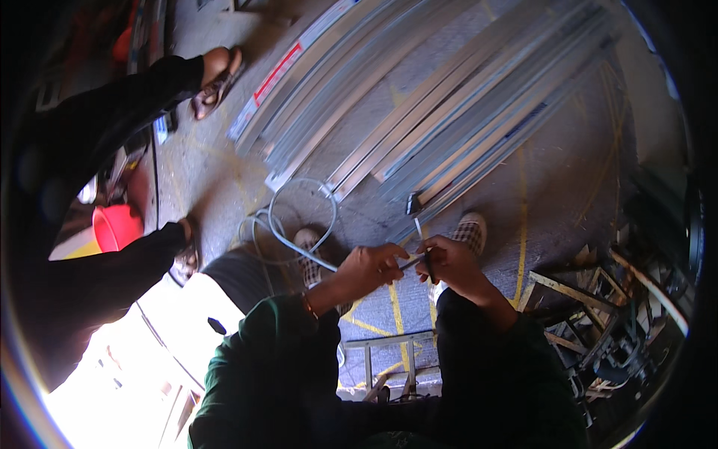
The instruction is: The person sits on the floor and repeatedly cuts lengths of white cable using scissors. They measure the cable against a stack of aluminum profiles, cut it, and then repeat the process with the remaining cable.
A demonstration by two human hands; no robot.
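My left hand [366,271] is closed around a pale grey cable or thin hose [318,260], which runs back from it into loose loops. A short dark piece sticks out of the fingers toward the other hand. Close beside it on the right, my right hand [454,267] pinches a slim dark-and-light object [428,266]; its kind is hard to tell. Just beyond those fingers show a pale narrow strip [419,226] and a small black block [413,203], and whether they join what I hold is unclear.
Long metal profiles [449,105] lie in bundles on the floor ahead. Another person's legs [127,90] stand at left, near a red bucket [117,227]. Rusty metal frames and scrap [591,314] crowd the right side. A metal frame [389,343] lies between my legs.
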